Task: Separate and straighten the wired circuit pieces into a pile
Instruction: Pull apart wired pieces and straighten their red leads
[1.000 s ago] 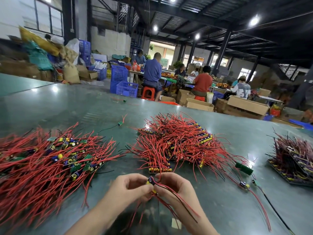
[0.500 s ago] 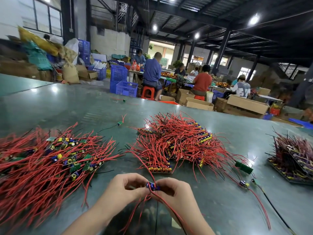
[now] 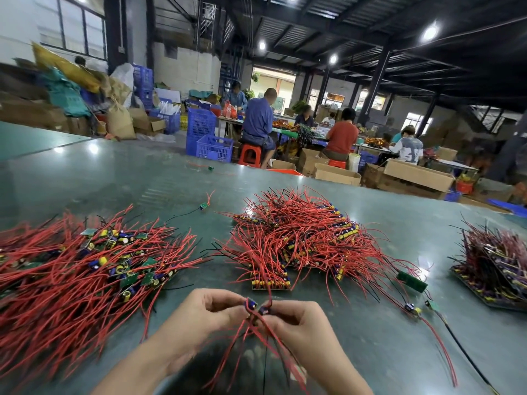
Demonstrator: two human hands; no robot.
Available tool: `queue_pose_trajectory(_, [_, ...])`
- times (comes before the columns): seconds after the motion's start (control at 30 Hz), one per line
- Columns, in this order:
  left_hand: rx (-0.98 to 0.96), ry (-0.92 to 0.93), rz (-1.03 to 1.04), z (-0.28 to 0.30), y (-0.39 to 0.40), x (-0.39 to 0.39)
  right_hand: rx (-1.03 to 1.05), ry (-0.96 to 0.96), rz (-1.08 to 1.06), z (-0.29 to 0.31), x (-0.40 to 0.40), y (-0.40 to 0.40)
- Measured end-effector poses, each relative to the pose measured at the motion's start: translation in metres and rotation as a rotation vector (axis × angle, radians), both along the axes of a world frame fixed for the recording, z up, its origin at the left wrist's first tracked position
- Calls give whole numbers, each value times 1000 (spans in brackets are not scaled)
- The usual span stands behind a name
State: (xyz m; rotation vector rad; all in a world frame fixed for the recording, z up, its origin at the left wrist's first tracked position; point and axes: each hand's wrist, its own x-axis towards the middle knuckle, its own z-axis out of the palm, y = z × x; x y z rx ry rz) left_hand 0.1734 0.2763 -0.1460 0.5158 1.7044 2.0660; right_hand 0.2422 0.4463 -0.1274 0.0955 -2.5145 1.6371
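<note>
Near the front edge of the tabletop (image 3: 370, 229), left hand (image 3: 199, 317) and right hand (image 3: 302, 329) close together, fingertips pinched shut, each on a small wired circuit piece (image 3: 251, 304), the two pieces almost touching between them. Red and thin black wires (image 3: 256, 354) hanging down from the pinch toward the front edge, crossed over one another, motion-blurred. Probably very light, the little boards stiff, the wires soft and springy, easy to tangle; solder joints likely fragile. Better to hold at the board edges and pull apart slowly, then to smooth each wire from the board outward, not to pull on the wire alone. Just beyond the hands, in the middle of the tabletop, the unsorted heap (image 3: 299, 243), with boards in joined strips. At the left edge, a wide pile of separated pieces (image 3: 71, 275), wires lying roughly in parallel. Toward the right edge, another dark stack (image 3: 496, 269). A few single pieces lying apart, farther back and right.
</note>
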Motion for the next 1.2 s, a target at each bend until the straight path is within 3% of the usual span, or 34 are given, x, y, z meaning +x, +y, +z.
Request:
queue_pose_trajectory(0.1, [94, -65, 120, 3, -7, -7, -256, 60, -198, 2, -2, 13])
queue_pose_trajectory(0.17, [-74, 104, 213, 3, -9, -9, -463, 67, -275, 3, -3, 21])
queue_pose_trajectory(0.23, [-406, 413, 258, 0, -7, -7, -600, 35, -286, 5, -3, 22])
queue_pose_trajectory(0.27, [-542, 539, 287, -2, -4, -5, -625, 13, -274, 5, -2, 20])
queue_pose_trajectory(0.33, [-582, 614, 391, -2, -1, -2, -547, -4, -238, 5, -1, 17])
queue_pose_trajectory(0.4, [-335, 446, 391, -3, 1, 1, -377, 37, -204, 6, 0, 11])
queue_pose_trajectory(0.47, [50, 87, 162, 1, 8, 6, -209, 134, -195, 4, -1, 4])
queue_pose_trajectory(0.53, [229, -123, -53, -3, 16, 12, -107, 221, -205, 2, -1, -3])
queue_pose_trajectory(0.6, [219, -124, -131, -8, 23, 17, -101, 252, -222, 1, -1, -7])
queue_pose_trajectory(0.93, [227, -239, -104, -3, 30, 27, -211, 157, -221, 12, 3, -2])
queue_pose_trajectory(1.2, [-59, -44, -137, 2, 29, 33, -290, 126, -219, 9, 3, 0])
